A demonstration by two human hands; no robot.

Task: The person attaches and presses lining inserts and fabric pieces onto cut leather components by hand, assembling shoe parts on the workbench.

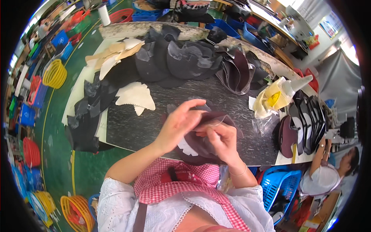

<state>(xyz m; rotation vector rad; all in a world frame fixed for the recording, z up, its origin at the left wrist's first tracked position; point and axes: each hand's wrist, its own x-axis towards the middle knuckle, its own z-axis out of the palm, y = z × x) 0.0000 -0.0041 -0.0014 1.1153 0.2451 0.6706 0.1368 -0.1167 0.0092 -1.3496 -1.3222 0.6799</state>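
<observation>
A dark maroon shoe upper (210, 147) lies in front of me near the table's front edge, its curved rim lifted. My right hand (222, 141) is closed on that rim in a pinch, thumb against fingers. From the left, my left hand (181, 121) reaches over the same upper, index finger stretched and the other fingers bent around its edge; its thumb is mostly hidden. A pale saw-edged piece (187, 147) shows at the upper's left side. Cream saw-edged lining pieces (135, 96) rest left of my hands. To the right stands a whitish spouted bottle (284, 91) in a yellow-stained holder.
Black cut pieces (154, 63) lie along the table's back and left side. Nested maroon uppers (237, 73) stand behind my hands; more uppers (305, 125) stand in a row at right. A blue basket (280, 185) sits below the front edge. A person (324, 174) works at far right.
</observation>
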